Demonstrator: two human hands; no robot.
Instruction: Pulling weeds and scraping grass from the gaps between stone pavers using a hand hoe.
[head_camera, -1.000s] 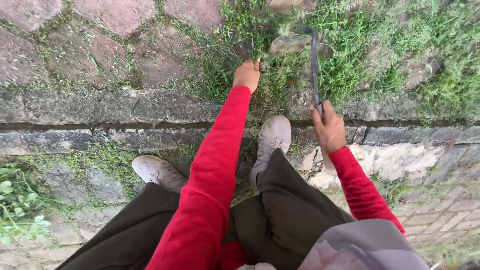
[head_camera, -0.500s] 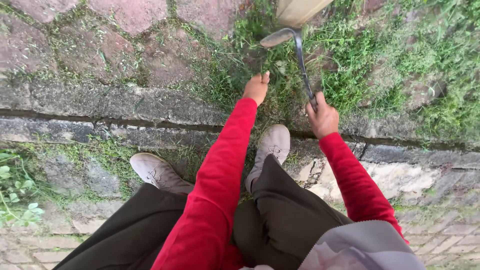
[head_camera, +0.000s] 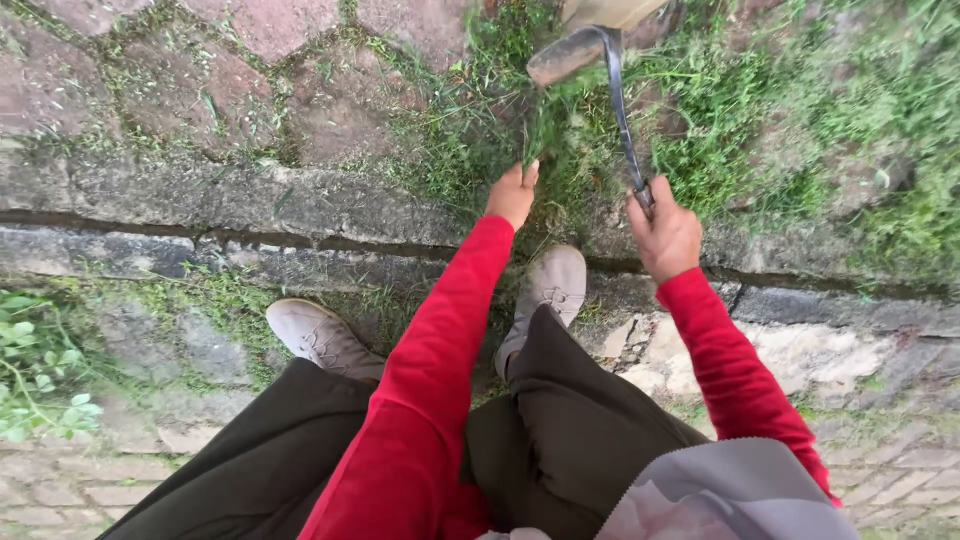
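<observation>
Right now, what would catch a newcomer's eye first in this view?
The red sleeves running up the middle. The right hand grips a curved sickle whose blade hooks over the grass at top centre. The left hand reaches into the same tuft, just past the stone kerb.

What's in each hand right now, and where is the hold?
Right hand holds the sickle by its handle end, blade out in the grass. Left hand grasps a grass tuft.

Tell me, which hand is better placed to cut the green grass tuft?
Probably the right hand: it grips the curved metal sickle, its blade over the grass tuft. The left hand only holds the tuft.
</observation>
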